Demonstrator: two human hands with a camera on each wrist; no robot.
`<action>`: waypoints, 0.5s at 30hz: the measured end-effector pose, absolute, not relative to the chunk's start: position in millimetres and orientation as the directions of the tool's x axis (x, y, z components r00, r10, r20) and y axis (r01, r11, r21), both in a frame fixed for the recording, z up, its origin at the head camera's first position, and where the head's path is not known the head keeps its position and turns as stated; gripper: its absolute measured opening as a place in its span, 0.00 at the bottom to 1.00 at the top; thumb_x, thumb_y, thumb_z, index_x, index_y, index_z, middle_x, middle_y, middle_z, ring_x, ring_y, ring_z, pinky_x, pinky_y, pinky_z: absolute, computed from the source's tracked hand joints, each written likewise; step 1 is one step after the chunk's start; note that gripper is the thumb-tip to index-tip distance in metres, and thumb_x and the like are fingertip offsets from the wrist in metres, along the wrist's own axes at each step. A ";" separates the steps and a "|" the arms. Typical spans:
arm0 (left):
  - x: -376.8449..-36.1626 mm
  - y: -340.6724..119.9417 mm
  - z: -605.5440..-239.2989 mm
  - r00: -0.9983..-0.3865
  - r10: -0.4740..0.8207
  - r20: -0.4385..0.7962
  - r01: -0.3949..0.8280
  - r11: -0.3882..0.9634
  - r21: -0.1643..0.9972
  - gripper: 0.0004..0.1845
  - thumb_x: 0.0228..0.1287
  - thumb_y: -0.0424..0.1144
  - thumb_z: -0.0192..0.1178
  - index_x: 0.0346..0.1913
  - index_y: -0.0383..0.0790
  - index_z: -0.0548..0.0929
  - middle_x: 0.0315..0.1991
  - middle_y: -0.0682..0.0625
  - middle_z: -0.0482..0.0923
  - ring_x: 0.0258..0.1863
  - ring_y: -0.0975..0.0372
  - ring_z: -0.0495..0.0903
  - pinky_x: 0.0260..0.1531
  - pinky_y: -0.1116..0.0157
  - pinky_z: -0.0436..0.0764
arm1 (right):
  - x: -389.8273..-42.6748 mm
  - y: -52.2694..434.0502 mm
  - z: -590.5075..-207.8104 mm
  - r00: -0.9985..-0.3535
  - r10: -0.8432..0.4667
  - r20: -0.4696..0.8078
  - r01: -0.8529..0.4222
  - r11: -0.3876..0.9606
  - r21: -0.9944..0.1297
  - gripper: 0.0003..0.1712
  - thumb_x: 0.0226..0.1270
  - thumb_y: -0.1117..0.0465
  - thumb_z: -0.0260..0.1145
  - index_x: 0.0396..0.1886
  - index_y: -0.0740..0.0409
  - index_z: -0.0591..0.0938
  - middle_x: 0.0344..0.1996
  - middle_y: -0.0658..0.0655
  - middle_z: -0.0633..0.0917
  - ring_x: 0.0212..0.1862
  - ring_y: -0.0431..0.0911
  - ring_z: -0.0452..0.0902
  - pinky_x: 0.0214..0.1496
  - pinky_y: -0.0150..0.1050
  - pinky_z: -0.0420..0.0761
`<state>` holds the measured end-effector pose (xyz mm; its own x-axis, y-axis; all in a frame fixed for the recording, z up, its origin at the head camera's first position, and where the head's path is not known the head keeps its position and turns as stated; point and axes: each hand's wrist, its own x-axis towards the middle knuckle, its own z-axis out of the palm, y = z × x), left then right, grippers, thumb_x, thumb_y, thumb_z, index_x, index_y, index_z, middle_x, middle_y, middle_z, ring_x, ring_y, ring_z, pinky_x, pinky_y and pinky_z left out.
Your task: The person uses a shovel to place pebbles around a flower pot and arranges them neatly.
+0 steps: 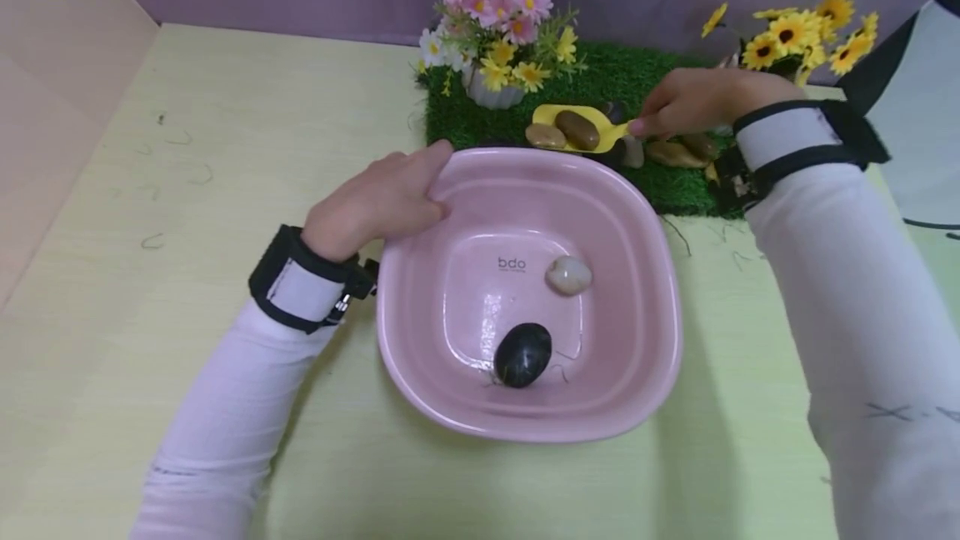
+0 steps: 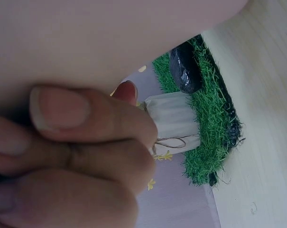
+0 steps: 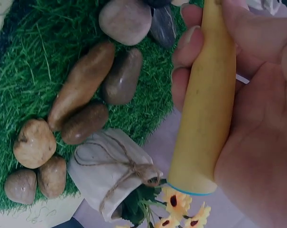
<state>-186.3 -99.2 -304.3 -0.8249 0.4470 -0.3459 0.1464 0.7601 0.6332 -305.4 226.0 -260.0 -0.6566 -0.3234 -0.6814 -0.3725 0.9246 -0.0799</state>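
Note:
A pink basin (image 1: 637, 240) sits on the table in the head view, holding a white stone (image 1: 567, 275) and a black stone (image 1: 522, 354). My left hand (image 1: 378, 202) grips its far-left rim; the left wrist view is filled by the curled fingers (image 2: 81, 142) against the basin wall (image 2: 110, 38). My right hand (image 1: 693, 102) holds the handle of a yellow scoop (image 1: 573, 119) carrying two brown stones (image 1: 576, 129) above the basin's far rim. In the right wrist view the fingers wrap the yellow handle (image 3: 205, 109).
A green grass mat (image 1: 607, 82) lies behind the basin with several loose stones (image 3: 81, 85), a pot of pink and yellow flowers (image 1: 495, 32) and a sack-wrapped sunflower bunch (image 1: 806, 32). The sack (image 3: 110, 175) lies beside the stones. Walls close the back and left.

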 end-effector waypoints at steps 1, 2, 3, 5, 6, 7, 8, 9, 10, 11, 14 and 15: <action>-186.4 -99.4 -304.2 -0.824 0.446 -0.348 0.144 0.760 0.634 0.14 0.69 0.34 0.54 0.53 0.39 0.65 0.40 0.39 0.78 0.24 0.55 0.87 0.19 0.64 0.87 | -305.6 224.7 -261.0 -0.655 -0.328 -0.681 -0.380 0.922 -0.078 0.37 0.80 0.43 0.40 0.67 0.70 0.69 0.62 0.75 0.75 0.58 0.67 0.76 0.61 0.67 0.75; -186.6 -99.5 -304.1 -0.824 0.445 -0.350 0.142 0.761 0.633 0.14 0.69 0.34 0.54 0.53 0.39 0.65 0.40 0.39 0.78 0.24 0.55 0.87 0.19 0.64 0.87 | -305.9 223.4 -261.9 -0.653 -0.332 -0.680 -0.388 0.919 -0.076 0.37 0.80 0.43 0.40 0.67 0.70 0.70 0.61 0.75 0.76 0.57 0.67 0.76 0.61 0.67 0.75; -186.6 -99.7 -304.0 -0.825 0.444 -0.350 0.143 0.762 0.631 0.14 0.69 0.34 0.54 0.53 0.39 0.65 0.40 0.39 0.78 0.24 0.55 0.87 0.20 0.64 0.87 | -306.2 222.1 -262.8 -0.653 -0.335 -0.679 -0.394 0.916 -0.072 0.37 0.80 0.42 0.40 0.67 0.70 0.70 0.60 0.75 0.77 0.56 0.66 0.77 0.60 0.66 0.75; -186.8 -99.8 -304.0 -0.824 0.443 -0.353 0.141 0.764 0.630 0.14 0.70 0.34 0.54 0.53 0.39 0.65 0.40 0.39 0.78 0.24 0.55 0.87 0.20 0.64 0.87 | -307.1 219.9 -264.1 -0.652 -0.341 -0.678 -0.408 0.911 -0.066 0.36 0.80 0.42 0.40 0.66 0.69 0.71 0.57 0.73 0.79 0.54 0.65 0.78 0.59 0.65 0.76; -186.9 -99.9 -304.0 -0.824 0.443 -0.352 0.142 0.764 0.629 0.14 0.69 0.34 0.54 0.53 0.39 0.65 0.40 0.39 0.78 0.24 0.55 0.87 0.20 0.64 0.87 | -307.8 219.0 -264.5 -0.650 -0.347 -0.676 -0.416 0.907 -0.066 0.36 0.80 0.43 0.40 0.65 0.69 0.72 0.55 0.72 0.80 0.53 0.64 0.79 0.58 0.65 0.77; -187.0 -100.0 -304.1 -0.825 0.444 -0.351 0.144 0.764 0.629 0.14 0.69 0.33 0.54 0.53 0.39 0.65 0.40 0.39 0.78 0.24 0.55 0.87 0.20 0.64 0.87 | -308.3 218.3 -265.0 -0.648 -0.352 -0.676 -0.423 0.904 -0.066 0.35 0.80 0.43 0.40 0.65 0.69 0.72 0.54 0.71 0.81 0.55 0.62 0.78 0.58 0.64 0.77; -187.1 -100.0 -304.1 -0.825 0.444 -0.349 0.146 0.765 0.627 0.14 0.69 0.34 0.54 0.53 0.39 0.65 0.40 0.39 0.78 0.24 0.55 0.87 0.20 0.64 0.87 | -308.8 217.6 -265.5 -0.646 -0.356 -0.676 -0.426 0.902 -0.068 0.35 0.80 0.44 0.41 0.65 0.69 0.72 0.52 0.70 0.82 0.54 0.61 0.79 0.58 0.63 0.77; -187.1 -100.0 -304.1 -0.826 0.444 -0.349 0.147 0.765 0.627 0.14 0.69 0.33 0.54 0.53 0.39 0.65 0.40 0.39 0.78 0.24 0.55 0.87 0.20 0.64 0.87 | -309.2 217.1 -265.9 -0.644 -0.359 -0.676 -0.427 0.902 -0.072 0.34 0.80 0.44 0.41 0.64 0.68 0.73 0.51 0.69 0.83 0.53 0.60 0.80 0.57 0.63 0.78; -187.3 -99.9 -304.2 -0.826 0.444 -0.348 0.146 0.765 0.627 0.14 0.69 0.33 0.54 0.53 0.39 0.65 0.41 0.39 0.78 0.24 0.55 0.87 0.20 0.64 0.87 | -309.6 216.5 -266.3 -0.641 -0.363 -0.677 -0.430 0.900 -0.076 0.33 0.81 0.45 0.41 0.64 0.68 0.73 0.50 0.68 0.83 0.52 0.60 0.80 0.57 0.63 0.78; -187.2 -99.9 -304.2 -0.825 0.444 -0.350 0.145 0.765 0.628 0.14 0.69 0.33 0.54 0.53 0.39 0.65 0.41 0.39 0.78 0.24 0.55 0.87 0.20 0.64 0.87 | -309.9 216.0 -266.8 -0.638 -0.366 -0.677 -0.432 0.899 -0.079 0.33 0.81 0.45 0.41 0.64 0.69 0.73 0.50 0.68 0.84 0.52 0.60 0.80 0.58 0.63 0.78; -187.3 -99.4 -304.2 -0.825 0.443 -0.351 0.145 0.766 0.627 0.14 0.69 0.34 0.54 0.54 0.39 0.65 0.41 0.39 0.78 0.25 0.55 0.87 0.20 0.64 0.87 | -309.8 214.1 -267.9 -0.643 -0.351 -0.681 -0.425 0.903 -0.064 0.33 0.80 0.45 0.42 0.64 0.67 0.73 0.49 0.67 0.84 0.54 0.61 0.78 0.60 0.65 0.75; -187.3 -99.2 -304.2 -0.825 0.443 -0.351 0.145 0.765 0.627 0.14 0.69 0.34 0.54 0.54 0.39 0.65 0.41 0.40 0.78 0.25 0.55 0.87 0.20 0.64 0.87 | -309.5 213.5 -268.2 -0.651 -0.337 -0.681 -0.416 0.908 -0.051 0.33 0.80 0.44 0.42 0.64 0.67 0.73 0.49 0.67 0.84 0.55 0.62 0.77 0.62 0.68 0.72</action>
